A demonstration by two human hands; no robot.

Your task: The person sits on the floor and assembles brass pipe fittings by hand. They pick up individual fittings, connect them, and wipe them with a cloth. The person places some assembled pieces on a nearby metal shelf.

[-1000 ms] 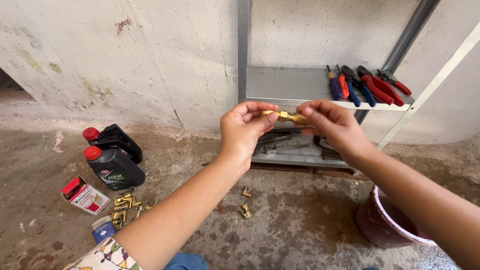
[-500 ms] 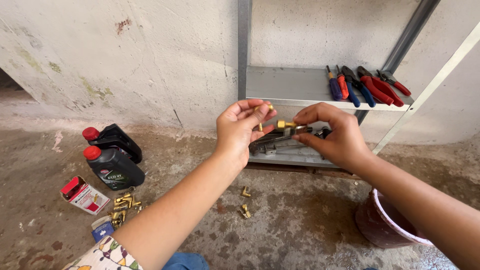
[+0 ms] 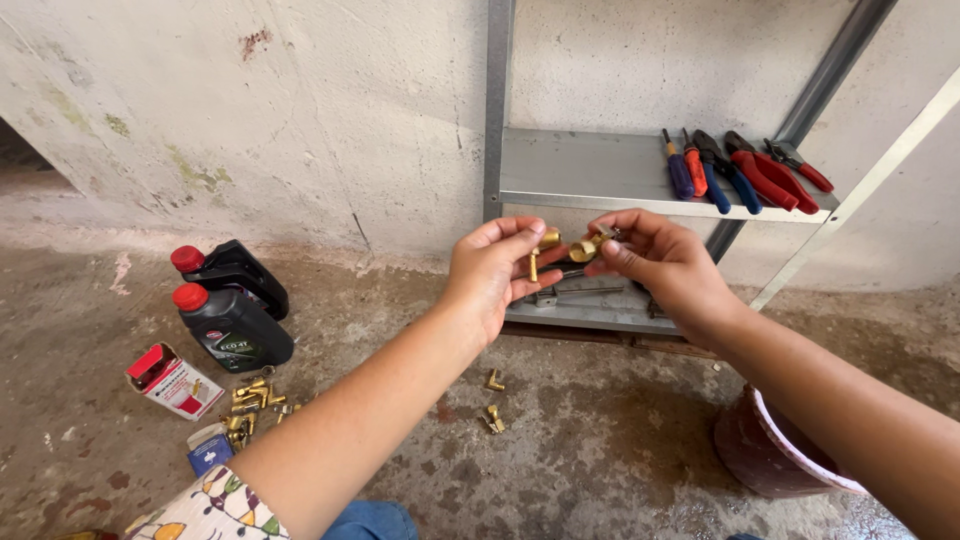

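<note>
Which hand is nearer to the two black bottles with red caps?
Left. The left hand is right of the black bottles and above them; the right hand is farther right, before the shelf.

Packages on the floor to my left

Two black bottles (image 3: pixel 232 305) with red caps and pale labels stand by the wall; nearer me lie a red-and-white carton (image 3: pixel 173 380) and a small blue box (image 3: pixel 209 449).

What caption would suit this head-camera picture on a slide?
Left hand and right hand each hold a small brass fitting before a grey metal shelf.
</note>
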